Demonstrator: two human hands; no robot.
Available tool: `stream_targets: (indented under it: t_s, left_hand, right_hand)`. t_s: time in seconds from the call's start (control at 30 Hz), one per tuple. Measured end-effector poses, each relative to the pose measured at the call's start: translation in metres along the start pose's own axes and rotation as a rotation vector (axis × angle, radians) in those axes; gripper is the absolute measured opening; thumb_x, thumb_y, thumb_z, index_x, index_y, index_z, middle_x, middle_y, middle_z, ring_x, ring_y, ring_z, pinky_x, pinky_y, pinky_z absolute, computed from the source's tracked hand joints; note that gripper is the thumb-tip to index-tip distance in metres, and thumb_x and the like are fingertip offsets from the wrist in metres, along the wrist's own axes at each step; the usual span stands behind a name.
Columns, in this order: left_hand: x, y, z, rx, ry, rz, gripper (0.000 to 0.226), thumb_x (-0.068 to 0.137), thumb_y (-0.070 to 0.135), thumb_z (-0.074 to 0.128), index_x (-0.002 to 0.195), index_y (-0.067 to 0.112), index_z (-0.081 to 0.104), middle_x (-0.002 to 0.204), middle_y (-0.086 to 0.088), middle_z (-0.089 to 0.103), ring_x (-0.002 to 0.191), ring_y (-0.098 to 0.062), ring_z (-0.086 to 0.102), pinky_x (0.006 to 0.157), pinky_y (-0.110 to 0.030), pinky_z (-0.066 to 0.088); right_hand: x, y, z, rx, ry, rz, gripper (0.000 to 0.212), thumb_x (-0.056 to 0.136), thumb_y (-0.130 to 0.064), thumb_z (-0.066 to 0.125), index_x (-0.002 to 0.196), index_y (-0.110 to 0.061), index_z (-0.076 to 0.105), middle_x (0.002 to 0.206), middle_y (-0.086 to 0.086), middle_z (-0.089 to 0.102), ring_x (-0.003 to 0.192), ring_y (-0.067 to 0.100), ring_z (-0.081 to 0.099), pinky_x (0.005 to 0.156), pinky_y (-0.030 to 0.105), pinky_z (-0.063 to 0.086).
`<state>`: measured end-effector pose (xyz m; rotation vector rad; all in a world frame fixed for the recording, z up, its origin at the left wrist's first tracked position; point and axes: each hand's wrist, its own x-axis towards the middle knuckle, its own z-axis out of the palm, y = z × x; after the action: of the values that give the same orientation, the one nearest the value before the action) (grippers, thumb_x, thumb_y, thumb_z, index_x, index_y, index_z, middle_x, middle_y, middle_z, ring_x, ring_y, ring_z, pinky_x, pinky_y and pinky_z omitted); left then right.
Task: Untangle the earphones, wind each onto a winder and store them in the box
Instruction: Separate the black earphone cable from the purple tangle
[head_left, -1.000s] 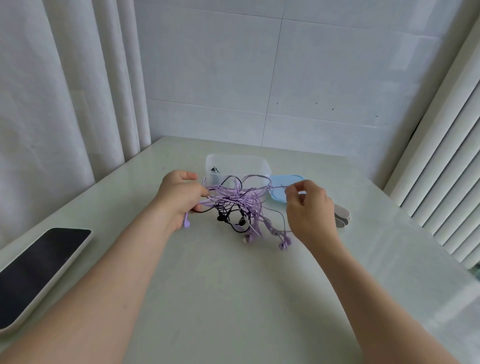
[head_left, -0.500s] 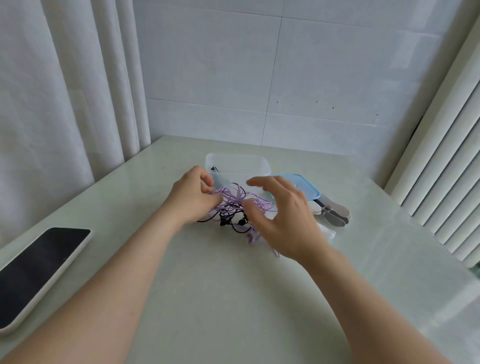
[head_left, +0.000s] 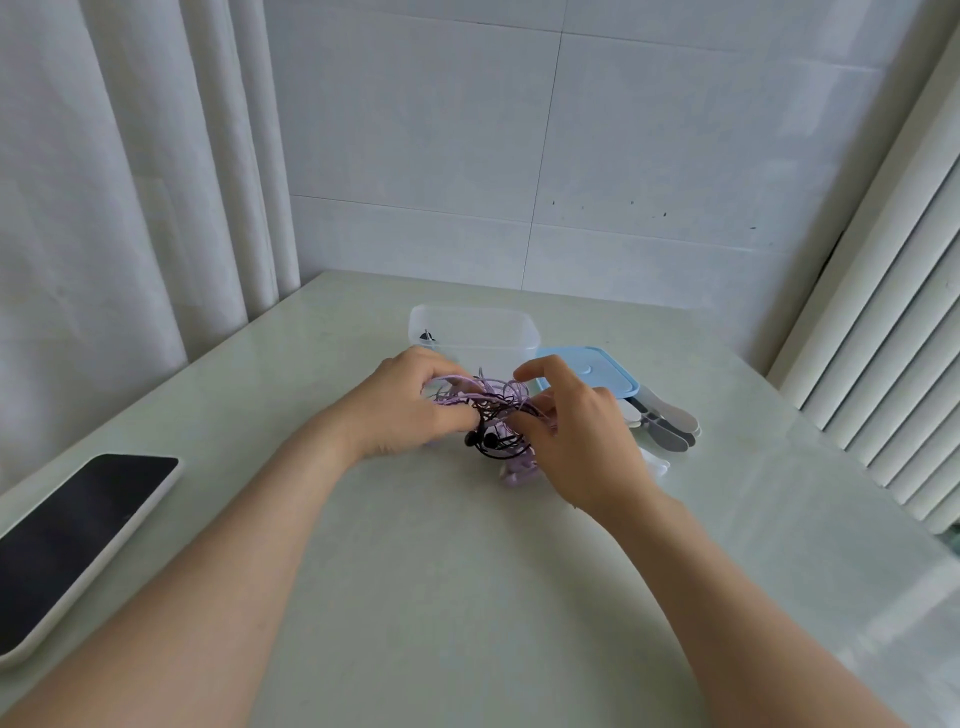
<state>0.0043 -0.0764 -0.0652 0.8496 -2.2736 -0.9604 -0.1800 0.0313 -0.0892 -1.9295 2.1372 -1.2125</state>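
Observation:
A tangle of purple and black earphone cables (head_left: 493, 410) lies bunched on the table between my hands. My left hand (head_left: 400, 410) grips the left side of the bundle with curled fingers. My right hand (head_left: 576, 436) pinches the right side, index finger raised above the cables. Black earbuds (head_left: 480, 440) hang at the front of the tangle, purple ones (head_left: 519, 475) lie below my right hand. The clear plastic box (head_left: 475, 332) stands just behind, with its blue lid (head_left: 597, 376) to the right. Flat grey and white winders (head_left: 667, 421) lie beside the lid, partly hidden by my right hand.
A dark phone in a white case (head_left: 67, 540) lies at the table's left edge. Curtains hang on the left, a tiled wall stands behind, and a ribbed radiator (head_left: 893, 332) runs along the right edge of the pale green table (head_left: 467, 597).
The cables were stretched apart between my hands, then gathered. My right hand came in from the right, opened over the bundle, and now pinches it. My left hand stayed on the left side.

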Motion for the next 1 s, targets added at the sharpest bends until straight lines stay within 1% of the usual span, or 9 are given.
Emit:
stream_targets:
  t_s: [0.1, 0.23, 0.33, 0.43, 0.53, 0.6, 0.73, 0.9, 1.0]
  left_hand:
    - [0.006, -0.006, 0.003, 0.037, 0.231, 0.064, 0.009, 0.087, 0.03, 0.081, 0.094, 0.033, 0.075, 0.111, 0.0, 0.058, 0.097, -0.009, 0.06, 0.061, -0.018, 0.057]
    - [0.01, -0.015, 0.001, 0.143, 0.462, 0.151, 0.03, 0.08, 0.02, 0.088, 0.09, 0.024, 0.06, 0.087, 0.004, 0.059, 0.073, -0.01, 0.057, 0.067, -0.022, 0.043]
    - [0.007, -0.011, 0.004, 0.245, 0.472, 0.224, 0.04, 0.078, 0.011, 0.086, 0.09, 0.02, 0.048, 0.073, 0.01, 0.045, 0.064, -0.008, 0.044, 0.059, -0.024, 0.035]
    - [0.005, -0.008, 0.007, 0.285, 0.5, 0.19, 0.04, 0.08, 0.028, 0.083, 0.077, 0.025, 0.044, 0.059, 0.008, 0.046, 0.058, -0.013, 0.046, 0.059, -0.038, 0.047]
    - [0.004, -0.005, 0.013, 0.273, 0.473, 0.088, 0.033, 0.082, 0.049, 0.074, 0.065, 0.026, 0.056, 0.054, 0.016, 0.06, 0.058, -0.012, 0.06, 0.066, -0.037, 0.056]
    - [0.004, -0.004, 0.016, 0.245, 0.424, 0.025, 0.026, 0.08, 0.054, 0.072, 0.067, 0.031, 0.068, 0.061, 0.024, 0.066, 0.064, -0.004, 0.065, 0.071, -0.035, 0.059]
    - [0.005, -0.006, 0.016, 0.203, 0.315, -0.066, 0.016, 0.078, 0.046, 0.077, 0.067, 0.035, 0.074, 0.066, 0.024, 0.07, 0.073, -0.002, 0.068, 0.076, -0.035, 0.06]
    - [0.003, -0.001, 0.017, 0.231, 0.235, -0.191, 0.021, 0.08, 0.038, 0.074, 0.071, 0.02, 0.079, 0.065, 0.003, 0.072, 0.076, -0.019, 0.069, 0.071, -0.034, 0.058]
    - [0.002, 0.001, 0.017, 0.041, 0.219, -0.224, 0.013, 0.086, 0.024, 0.073, 0.076, 0.018, 0.079, 0.064, 0.001, 0.073, 0.066, -0.018, 0.072, 0.068, -0.035, 0.063]
  right_hand:
    - [0.001, 0.002, -0.001, 0.029, 0.017, 0.012, 0.03, 0.094, -0.021, 0.074, 0.118, -0.03, 0.058, 0.081, -0.012, 0.074, 0.077, -0.002, 0.061, 0.069, 0.014, 0.042]
    - [0.002, 0.004, -0.001, 0.059, 0.033, 0.04, 0.032, 0.095, -0.023, 0.074, 0.113, -0.034, 0.049, 0.084, -0.009, 0.075, 0.084, 0.012, 0.064, 0.068, 0.012, 0.039]
    - [0.002, 0.002, -0.002, 0.048, 0.034, 0.016, 0.035, 0.095, -0.022, 0.075, 0.106, -0.035, 0.044, 0.079, -0.008, 0.076, 0.08, 0.003, 0.06, 0.069, 0.008, 0.037]
    - [0.0, 0.0, -0.003, 0.052, 0.031, 0.019, 0.032, 0.094, -0.023, 0.076, 0.104, -0.031, 0.047, 0.075, -0.01, 0.074, 0.081, -0.007, 0.055, 0.071, 0.003, 0.036]
    - [0.0, 0.0, -0.002, 0.044, 0.041, 0.028, 0.031, 0.092, -0.027, 0.078, 0.099, -0.035, 0.049, 0.072, -0.011, 0.073, 0.074, 0.002, 0.061, 0.072, 0.011, 0.042]
    - [0.0, 0.001, -0.002, 0.031, 0.037, 0.031, 0.028, 0.09, -0.029, 0.079, 0.094, -0.037, 0.052, 0.075, -0.01, 0.073, 0.069, 0.004, 0.066, 0.075, 0.025, 0.052]
    - [0.0, 0.001, -0.002, 0.016, 0.048, 0.021, 0.022, 0.089, -0.029, 0.082, 0.09, -0.035, 0.06, 0.084, -0.012, 0.073, 0.076, 0.002, 0.07, 0.076, 0.03, 0.058]
    - [0.003, 0.004, -0.002, 0.008, 0.065, 0.036, 0.028, 0.083, -0.032, 0.087, 0.087, -0.028, 0.06, 0.079, -0.013, 0.071, 0.076, 0.002, 0.07, 0.068, 0.016, 0.051]
    - [0.003, 0.005, -0.003, 0.004, 0.046, 0.036, 0.035, 0.081, -0.035, 0.088, 0.096, -0.033, 0.056, 0.08, -0.01, 0.073, 0.08, 0.008, 0.07, 0.072, 0.015, 0.048]
